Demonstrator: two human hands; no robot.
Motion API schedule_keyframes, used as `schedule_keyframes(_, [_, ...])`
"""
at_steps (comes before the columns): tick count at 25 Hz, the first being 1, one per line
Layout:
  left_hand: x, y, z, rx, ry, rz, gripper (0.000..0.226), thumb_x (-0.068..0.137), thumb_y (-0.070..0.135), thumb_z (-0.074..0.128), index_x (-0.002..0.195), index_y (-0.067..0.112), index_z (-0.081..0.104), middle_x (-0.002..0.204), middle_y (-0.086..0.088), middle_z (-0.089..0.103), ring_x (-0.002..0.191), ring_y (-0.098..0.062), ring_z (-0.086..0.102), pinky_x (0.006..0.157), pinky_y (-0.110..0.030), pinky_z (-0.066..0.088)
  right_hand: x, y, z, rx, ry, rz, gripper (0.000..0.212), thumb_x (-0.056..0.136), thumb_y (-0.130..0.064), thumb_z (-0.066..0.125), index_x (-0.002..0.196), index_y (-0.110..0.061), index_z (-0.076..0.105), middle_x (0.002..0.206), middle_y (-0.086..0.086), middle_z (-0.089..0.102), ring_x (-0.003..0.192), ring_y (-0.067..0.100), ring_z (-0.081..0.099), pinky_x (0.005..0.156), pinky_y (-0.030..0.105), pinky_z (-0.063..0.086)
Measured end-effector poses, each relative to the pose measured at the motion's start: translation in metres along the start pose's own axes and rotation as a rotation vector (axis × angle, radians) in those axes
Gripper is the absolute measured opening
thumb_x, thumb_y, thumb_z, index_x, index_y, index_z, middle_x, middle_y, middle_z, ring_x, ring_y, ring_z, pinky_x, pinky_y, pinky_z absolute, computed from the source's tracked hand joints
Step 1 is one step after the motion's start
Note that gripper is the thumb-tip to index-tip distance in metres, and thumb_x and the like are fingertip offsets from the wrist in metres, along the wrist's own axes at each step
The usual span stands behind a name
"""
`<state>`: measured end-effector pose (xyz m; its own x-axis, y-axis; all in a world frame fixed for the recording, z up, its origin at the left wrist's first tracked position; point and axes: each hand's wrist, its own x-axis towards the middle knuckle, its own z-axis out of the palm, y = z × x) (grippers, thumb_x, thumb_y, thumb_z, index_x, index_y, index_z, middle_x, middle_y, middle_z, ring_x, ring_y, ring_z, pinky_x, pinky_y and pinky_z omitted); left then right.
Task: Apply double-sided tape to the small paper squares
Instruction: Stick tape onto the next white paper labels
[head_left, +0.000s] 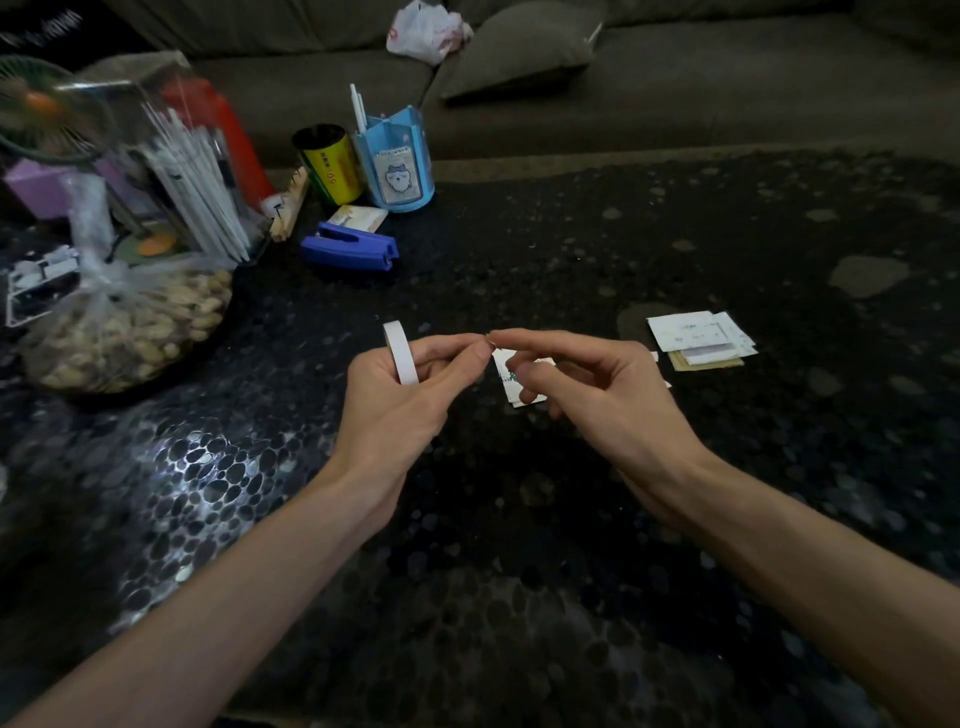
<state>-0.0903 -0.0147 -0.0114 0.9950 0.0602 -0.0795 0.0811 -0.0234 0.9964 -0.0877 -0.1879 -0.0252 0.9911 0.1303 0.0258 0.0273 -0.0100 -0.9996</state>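
Curled round a thin white roll of double-sided tape (400, 352), roll on edge: left hand (395, 400). At 3 o'clock, seemingly pinching the loose tape end (489, 339): right hand (597, 395). Flat at 5 o'clock from that pinch, nearer the right hand: small white paper square (505, 376). Probably next: pull toward 3 o'clock, then down.

White tape roll (400, 358), black table (519, 571)
The tape roll in the left hand (395, 410) is white. The table under it is black with a grey pebble pattern. Beyond this hand, a blue stapler (349, 247); right of the right hand (597, 395), white paper squares (696, 335).
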Motion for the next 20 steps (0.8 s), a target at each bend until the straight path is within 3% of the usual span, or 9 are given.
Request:
schedule_keyframes(4, [-0.0017,-0.0016,0.0002,0.037,-0.023,0.027,0.016,0.095,0.014,0.071,0.108,0.008,0.078,0.055,0.014,0.065,0.046,0.004,0.057,0.049,-0.003,0.039,0.0026,0.0031,-0.002,-0.06,0.057,-0.068,0.013,0.09,-0.015,0.081,0.101,-0.022,0.082,0.094,-0.005,0.08,0.081,0.007,0.072,0.076,0.02,0.056])
schedule_keyframes(8, [-0.0012,-0.0026,-0.0002,0.045,-0.006,0.033,0.016,0.094,0.016,0.072,0.107,0.01,0.079,0.057,0.013,0.066,0.046,0.003,0.057,0.05,-0.004,0.04,0.0056,0.003,-0.0041,-0.055,0.112,-0.042,0.008,0.097,-0.02,0.073,0.1,-0.015,0.078,0.08,-0.009,0.073,0.072,0.002,0.065,0.071,0.017,0.05])
schedule_keyframes(10, [-0.0007,-0.0026,-0.0008,0.051,-0.002,0.036,0.015,0.094,0.017,0.073,0.106,0.012,0.08,0.057,0.01,0.065,0.045,0.002,0.054,0.05,-0.005,0.04,0.0054,0.0035,-0.0038,-0.071,0.092,-0.006,0.012,0.101,-0.025,0.068,0.103,-0.015,0.076,0.078,-0.005,0.071,0.073,0.003,0.064,0.073,0.023,0.049])
schedule_keyframes(13, [-0.0001,-0.0034,-0.0017,0.076,-0.008,0.051,0.012,0.092,0.02,0.075,0.101,0.017,0.082,0.059,-0.007,0.059,0.046,-0.002,0.047,0.048,-0.009,0.039,0.0062,0.0051,-0.0017,-0.027,0.077,0.025,0.015,0.104,-0.023,0.064,0.105,-0.013,0.075,0.078,0.002,0.071,0.076,0.013,0.061,0.071,0.03,0.047])
schedule_keyframes(15, [0.0002,-0.0036,-0.0022,0.09,-0.013,0.061,0.01,0.091,0.023,0.076,0.099,0.021,0.083,0.072,-0.027,0.061,0.052,-0.006,0.048,0.051,-0.012,0.041,0.0069,0.0051,-0.0016,0.031,0.076,0.043,0.015,0.105,-0.018,0.063,0.105,-0.012,0.076,0.079,0.005,0.07,0.077,0.017,0.059,0.067,0.029,0.045])
schedule_keyframes(16, [0.0003,-0.0038,-0.0022,0.092,-0.018,0.066,0.01,0.091,0.025,0.077,0.098,0.023,0.083,0.081,-0.032,0.064,0.057,-0.013,0.052,0.056,-0.015,0.045,0.007,0.0048,-0.0015,0.041,0.07,0.047,0.014,0.104,-0.017,0.063,0.105,-0.013,0.077,0.08,0.006,0.07,0.078,0.017,0.059,0.067,0.027,0.045])
schedule_keyframes(18, [0.0001,-0.0047,-0.002,0.093,-0.032,0.074,0.011,0.09,0.028,0.078,0.099,0.026,0.083,0.093,-0.037,0.066,0.074,-0.038,0.065,0.071,-0.037,0.059,0.0062,0.0041,-0.0015,0.035,0.044,0.042,0.014,0.103,-0.016,0.065,0.106,-0.016,0.079,0.089,0.009,0.073,0.079,0.012,0.062,0.066,0.024,0.047])
schedule_keyframes(19, [0.0001,-0.0053,-0.002,0.096,-0.037,0.072,0.012,0.089,0.03,0.079,0.1,0.026,0.083,0.096,-0.037,0.068,0.086,-0.049,0.067,0.083,-0.052,0.059,0.0055,0.0038,-0.0015,0.028,0.032,0.038,0.015,0.103,-0.016,0.065,0.107,-0.017,0.079,0.095,0.01,0.075,0.079,0.01,0.062,0.067,0.022,0.048])
schedule_keyframes(20, [0.0001,-0.0054,-0.0017,0.099,-0.04,0.064,0.014,0.088,0.031,0.08,0.1,0.026,0.083,0.097,-0.034,0.07,0.092,-0.052,0.067,0.087,-0.058,0.057,0.0046,0.0031,-0.0014,0.022,0.023,0.035,0.015,0.102,-0.016,0.066,0.108,-0.018,0.08,0.099,0.01,0.076,0.079,0.008,0.063,0.067,0.021,0.048])
